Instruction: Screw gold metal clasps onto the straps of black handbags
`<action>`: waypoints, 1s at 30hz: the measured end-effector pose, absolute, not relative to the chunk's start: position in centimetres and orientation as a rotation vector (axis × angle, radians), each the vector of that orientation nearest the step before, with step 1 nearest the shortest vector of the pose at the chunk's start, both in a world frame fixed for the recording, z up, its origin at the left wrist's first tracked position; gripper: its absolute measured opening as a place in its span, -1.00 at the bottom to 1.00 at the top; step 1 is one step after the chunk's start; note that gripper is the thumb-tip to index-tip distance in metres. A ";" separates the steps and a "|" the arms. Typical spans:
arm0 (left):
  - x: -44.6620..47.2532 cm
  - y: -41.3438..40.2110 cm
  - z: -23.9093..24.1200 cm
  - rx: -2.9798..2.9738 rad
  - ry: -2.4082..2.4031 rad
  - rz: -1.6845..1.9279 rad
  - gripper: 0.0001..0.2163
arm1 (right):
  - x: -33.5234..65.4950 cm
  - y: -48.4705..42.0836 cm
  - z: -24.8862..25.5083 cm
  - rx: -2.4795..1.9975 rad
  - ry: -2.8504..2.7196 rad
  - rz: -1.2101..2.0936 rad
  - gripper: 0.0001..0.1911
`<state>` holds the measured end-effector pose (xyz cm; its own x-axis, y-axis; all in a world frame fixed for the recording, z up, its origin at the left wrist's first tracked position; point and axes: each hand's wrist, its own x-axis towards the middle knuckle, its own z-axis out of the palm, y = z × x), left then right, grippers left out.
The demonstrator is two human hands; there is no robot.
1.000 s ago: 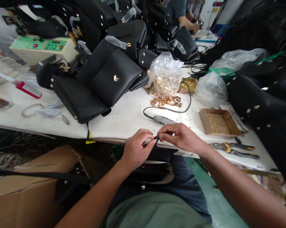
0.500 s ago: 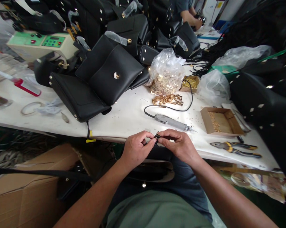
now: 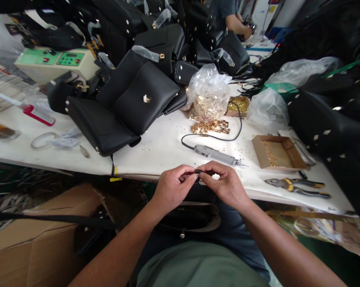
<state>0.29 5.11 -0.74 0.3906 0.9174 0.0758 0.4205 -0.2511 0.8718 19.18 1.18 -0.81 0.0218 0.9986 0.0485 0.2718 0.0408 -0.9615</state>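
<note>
My left hand and my right hand meet just off the table's front edge. Thumbs and fingers of both pinch a small black strap-like piece, mostly hidden by the fingertips. An open black handbag with a pale lining lies on my lap beneath the hands. Just beyond them, a grey corded electric hand tool with a thin tip lies on the white table. Behind it are a pile of gold metal fittings and a clear plastic bag full of more fittings.
Pliers and a small cardboard box of tiny gold parts lie to the right. Black handbags crowd the left and back, near a green-topped machine. A large carton stands at lower left. Another person's arm shows behind.
My fingers have shifted slightly around the small black piece, and less of it shows. The view has tilted a little; the things on the table stay where they were.
</note>
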 end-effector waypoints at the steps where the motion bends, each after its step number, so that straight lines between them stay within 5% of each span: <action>1: 0.3 5.2 -0.6 1.825 1.136 0.766 -0.87 | 19.2 1.2 -0.7 -1.390 -1.415 1.003 -0.84; 13: 0.2 5.1 0.4 1.700 1.099 0.726 -0.90 | 18.6 0.9 -1.4 -1.350 -1.038 1.318 -0.71; 20: 0.7 4.7 0.7 1.722 1.149 0.707 -0.92 | 18.4 0.7 -0.9 -1.365 -1.139 1.167 -0.88; 30: 0.0 4.6 2.1 1.858 1.091 0.481 -0.80 | 18.7 1.1 -1.3 -1.320 -1.012 1.311 -0.77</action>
<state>0.04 4.62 2.07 0.5347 0.8385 -0.1048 0.4885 -0.2055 0.8480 18.73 1.07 -1.35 0.0707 0.9815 -0.1781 -0.0760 -0.1728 -0.9820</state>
